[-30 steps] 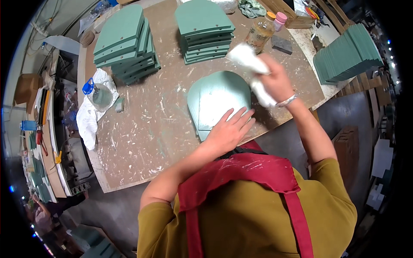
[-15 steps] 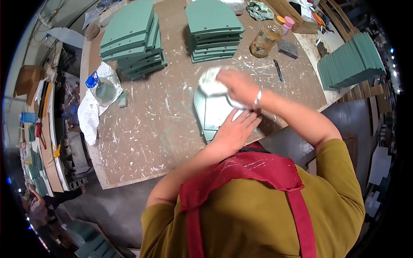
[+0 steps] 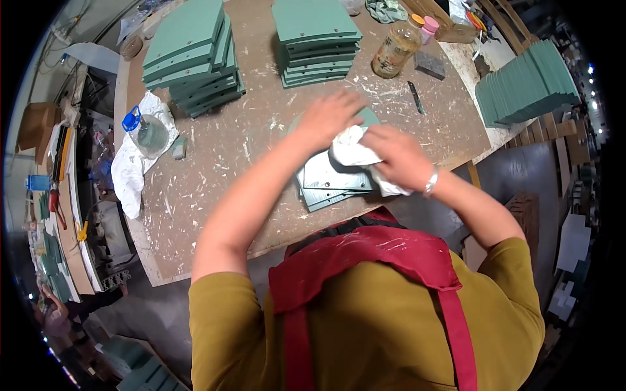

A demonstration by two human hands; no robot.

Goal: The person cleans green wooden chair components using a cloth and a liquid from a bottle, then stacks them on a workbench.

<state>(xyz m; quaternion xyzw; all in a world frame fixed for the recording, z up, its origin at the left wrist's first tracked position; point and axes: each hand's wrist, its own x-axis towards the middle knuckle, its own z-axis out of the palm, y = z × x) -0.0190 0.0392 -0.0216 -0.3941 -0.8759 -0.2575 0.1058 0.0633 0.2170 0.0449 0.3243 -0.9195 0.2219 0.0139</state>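
In front of me a small stack of pale green panels [image 3: 326, 201], each with a rounded far end, lies near the table's front edge. The top panel [image 3: 324, 173] looks glossy and has small holes along its near edge. My right hand [image 3: 403, 155] is closed round a crumpled white cloth [image 3: 352, 150], which rests over the panel's right side. Part of that cloth hangs below my fingers. My left hand [image 3: 334, 116] is stretched out over the far end of the panel, fingers extended and slightly blurred. Whether it presses on the panel I cannot tell.
Two taller stacks of green panels [image 3: 189, 39] stand at the back left and back middle. A blue-capped bottle [image 3: 151, 135] sits on a white rag at left. An amber bottle [image 3: 396, 51], a grey block [image 3: 430, 65] and a dark cutter [image 3: 415, 98] lie right. More panels [image 3: 527, 85] stand far right.
My left hand has moved from the panel's near edge to its far end. My right hand has come nearer and to the right with the white cloth, exposing the panel's near edge.
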